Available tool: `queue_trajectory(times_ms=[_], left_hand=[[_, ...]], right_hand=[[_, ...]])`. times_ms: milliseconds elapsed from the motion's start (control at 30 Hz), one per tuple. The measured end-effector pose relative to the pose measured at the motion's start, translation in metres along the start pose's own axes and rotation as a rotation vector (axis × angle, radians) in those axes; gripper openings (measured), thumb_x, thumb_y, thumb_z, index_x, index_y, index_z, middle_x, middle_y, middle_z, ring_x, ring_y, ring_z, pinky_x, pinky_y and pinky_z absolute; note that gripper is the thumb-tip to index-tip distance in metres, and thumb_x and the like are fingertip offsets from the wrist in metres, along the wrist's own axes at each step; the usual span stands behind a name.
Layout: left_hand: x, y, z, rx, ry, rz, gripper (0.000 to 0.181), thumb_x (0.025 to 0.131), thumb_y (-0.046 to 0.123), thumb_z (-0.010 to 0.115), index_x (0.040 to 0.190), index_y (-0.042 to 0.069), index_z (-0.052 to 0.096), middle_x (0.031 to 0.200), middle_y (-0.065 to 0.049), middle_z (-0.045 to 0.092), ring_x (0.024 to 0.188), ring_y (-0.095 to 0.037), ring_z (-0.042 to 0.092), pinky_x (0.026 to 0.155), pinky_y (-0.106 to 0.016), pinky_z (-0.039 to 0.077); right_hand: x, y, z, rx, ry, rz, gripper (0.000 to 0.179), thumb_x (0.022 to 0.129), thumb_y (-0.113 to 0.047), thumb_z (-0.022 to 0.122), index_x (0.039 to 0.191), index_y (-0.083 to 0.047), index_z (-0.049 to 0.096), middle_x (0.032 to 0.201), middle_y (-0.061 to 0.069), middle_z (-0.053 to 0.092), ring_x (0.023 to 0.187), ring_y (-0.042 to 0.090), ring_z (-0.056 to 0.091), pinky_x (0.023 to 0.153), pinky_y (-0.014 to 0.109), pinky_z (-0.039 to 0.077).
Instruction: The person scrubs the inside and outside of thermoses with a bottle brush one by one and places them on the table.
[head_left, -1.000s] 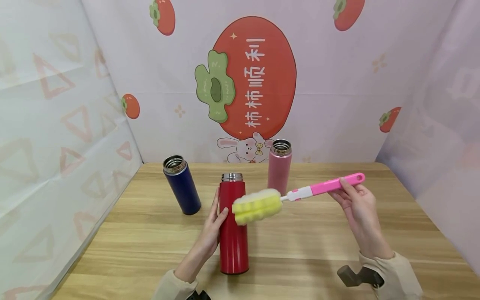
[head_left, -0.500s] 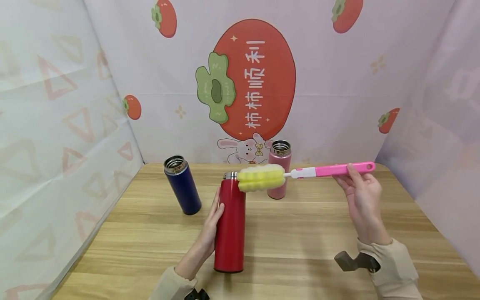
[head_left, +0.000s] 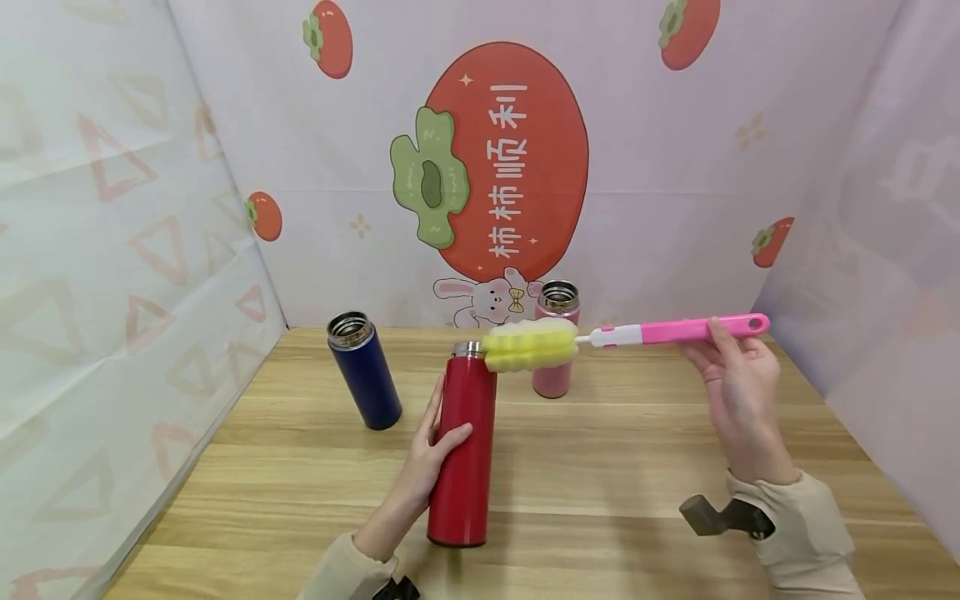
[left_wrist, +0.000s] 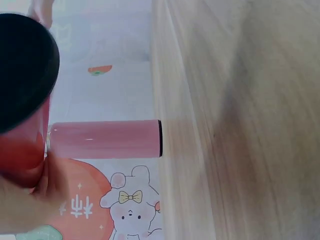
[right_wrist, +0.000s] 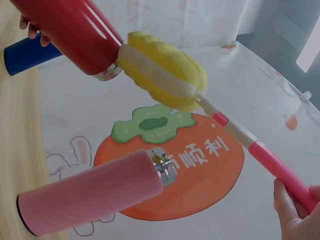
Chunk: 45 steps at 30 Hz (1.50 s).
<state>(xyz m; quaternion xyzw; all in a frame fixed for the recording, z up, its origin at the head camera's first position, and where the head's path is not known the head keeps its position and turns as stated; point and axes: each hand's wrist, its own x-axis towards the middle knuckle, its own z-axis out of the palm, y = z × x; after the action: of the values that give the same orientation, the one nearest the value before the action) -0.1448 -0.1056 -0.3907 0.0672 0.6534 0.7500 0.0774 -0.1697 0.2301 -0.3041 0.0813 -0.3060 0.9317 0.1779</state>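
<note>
Brush [head_left: 622, 335] hovers beside rim [head_left: 466, 347] of red bottle [head_left: 468, 467] — blue bottle [head_left: 366, 375] apart.

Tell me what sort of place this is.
Probably a makeshift recording booth: cartoon-printed sheets close in a wood-grain table behind and at both sides, and a dark device, perhaps a camera mount, sits at the right cuff.

High view, wrist closeups, red bottle [head_left: 467, 467] shared

We list: red flask [head_left: 467, 467], steel neck exposed, tilted; yellow sponge brush [head_left: 622, 335], pink-and-white handle, near level, head beside neck.
</note>
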Motion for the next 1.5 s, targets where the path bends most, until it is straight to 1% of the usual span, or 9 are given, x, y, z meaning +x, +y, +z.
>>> queue_trajectory(times_ms=[100,233,367,500,633,933,1100,1267,1500], left_hand=[[-0.001,0.000,0.000,0.008,0.019,0.031,0.062,0.090,0.025,0.048,0.140,0.037,0.014,0.133,-0.016,0.032,0.096,-0.020,0.052,0.075,-0.035,0.045],[-0.002,0.001,0.000,-0.018,0.031,0.061,0.053,0.092,0.028,0.044,0.140,0.029,0.023,0.138,-0.011,0.029,0.094,-0.017,0.054,0.073,-0.031,0.045],[-0.002,0.000,0.002,-0.084,-0.028,0.071,0.050,0.093,0.025,0.043,0.140,0.025,0.025,0.142,-0.006,0.024,0.103,-0.014,0.050,0.079,-0.029,0.043],[0.000,-0.001,0.003,-0.143,-0.106,0.082,0.051,0.095,0.023,0.039,0.142,0.025,0.019,0.146,0.000,0.013,0.120,-0.015,0.035,0.090,-0.028,0.038],[0.001,-0.001,0.004,-0.168,-0.132,0.091,0.052,0.096,0.022,0.037,0.142,0.027,0.016,0.147,0.002,0.008,0.126,-0.019,0.026,0.094,-0.027,0.034],[0.004,0.003,0.007,-0.203,-0.096,0.083,0.050,0.096,0.021,0.035,0.142,0.031,0.015,0.146,0.000,0.009,0.128,-0.020,0.021,0.097,-0.031,0.030],[0.006,0.005,0.007,-0.228,-0.079,0.079,0.049,0.097,0.020,0.032,0.141,0.032,0.017,0.146,0.000,0.008,0.129,-0.022,0.019,0.100,-0.032,0.026],[0.007,0.005,0.007,-0.232,-0.075,0.077,0.048,0.097,0.019,0.030,0.141,0.033,0.016,0.145,0.000,0.009,0.125,-0.022,0.026,0.096,-0.032,0.031],[0.006,0.004,0.006,-0.216,-0.071,0.068,0.048,0.096,0.022,0.033,0.140,0.034,0.017,0.143,-0.004,0.015,0.119,-0.022,0.034,0.090,-0.034,0.036]], right_hand=[[0.000,-0.003,-0.001,0.011,-0.013,0.023,0.005,0.084,0.005,0.052,0.088,0.009,0.051,0.076,0.020,0.063,0.077,0.028,0.065,0.072,0.037,0.048],[-0.001,-0.006,-0.001,0.013,-0.018,0.050,0.006,0.084,0.005,0.051,0.089,0.009,0.051,0.077,0.020,0.063,0.078,0.028,0.064,0.072,0.037,0.047],[-0.001,-0.007,0.001,-0.003,-0.021,0.057,0.009,0.085,0.003,0.052,0.091,0.008,0.049,0.079,0.019,0.062,0.079,0.027,0.064,0.073,0.036,0.048],[-0.001,-0.006,0.003,-0.006,-0.026,0.071,0.009,0.084,0.003,0.053,0.090,0.008,0.050,0.080,0.020,0.063,0.080,0.027,0.064,0.074,0.036,0.047],[-0.003,-0.005,0.002,-0.040,-0.057,0.105,0.006,0.085,0.002,0.052,0.087,0.008,0.052,0.082,0.020,0.064,0.082,0.026,0.064,0.076,0.035,0.047],[-0.010,-0.001,-0.005,-0.174,-0.181,0.234,0.008,0.088,0.001,0.048,0.089,0.005,0.054,0.086,0.016,0.064,0.086,0.024,0.063,0.077,0.032,0.046],[-0.013,0.003,-0.011,-0.222,-0.245,0.293,0.015,0.090,0.001,0.042,0.089,0.003,0.057,0.086,0.015,0.066,0.085,0.022,0.064,0.076,0.031,0.047],[-0.017,0.005,-0.016,-0.268,-0.283,0.352,0.018,0.092,0.000,0.040,0.090,0.001,0.058,0.087,0.014,0.066,0.083,0.021,0.064,0.074,0.029,0.048],[-0.020,0.012,-0.020,-0.302,-0.402,0.381,0.024,0.093,0.004,0.035,0.093,0.001,0.058,0.087,0.014,0.067,0.083,0.022,0.064,0.074,0.031,0.048]])
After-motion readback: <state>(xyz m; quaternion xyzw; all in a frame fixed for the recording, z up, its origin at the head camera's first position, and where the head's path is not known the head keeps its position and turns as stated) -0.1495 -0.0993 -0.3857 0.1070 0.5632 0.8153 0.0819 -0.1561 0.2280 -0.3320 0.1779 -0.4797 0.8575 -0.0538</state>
